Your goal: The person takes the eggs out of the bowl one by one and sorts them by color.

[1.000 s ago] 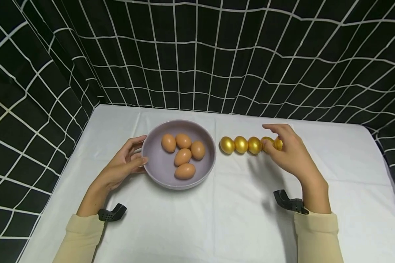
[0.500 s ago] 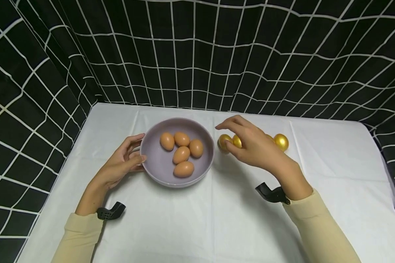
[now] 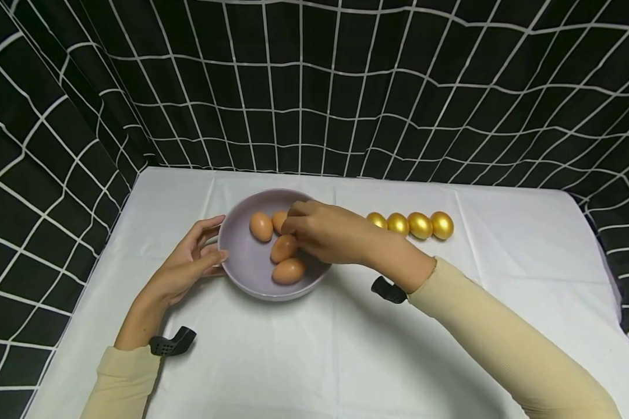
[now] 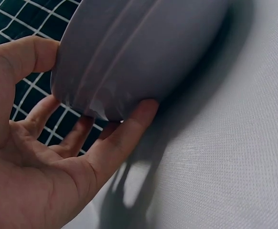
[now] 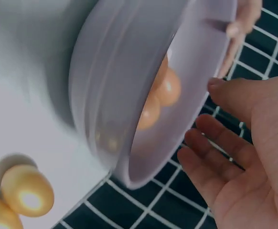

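A mauve bowl [image 3: 246,273] on the white table holds several brown eggs [image 3: 288,271]. My left hand [image 3: 191,259] grips its left side, thumb at the rim; in the left wrist view the fingers [image 4: 112,155] lie against the outer wall. My right hand [image 3: 327,233] reaches over the bowl's right rim, fingertips down among the eggs, hiding part of the inside. In the right wrist view its thumb and fingers stand apart, with nothing between them. Right of the bowl is a row of golden eggs [image 3: 420,225], partly covered by the right hand and wrist.
White cloth covers the table [image 3: 272,361]. A black curtain with a white grid [image 3: 314,87] hangs behind it and at the sides. Each wrist wears a black camera mount [image 3: 173,342]. The right forearm [image 3: 482,314] crosses above the table's right half.
My right hand has moved left, from above the golden eggs to over the bowl, and its fingers have dipped inside. The left hand keeps its grip on the bowl. The head view shifted slightly.
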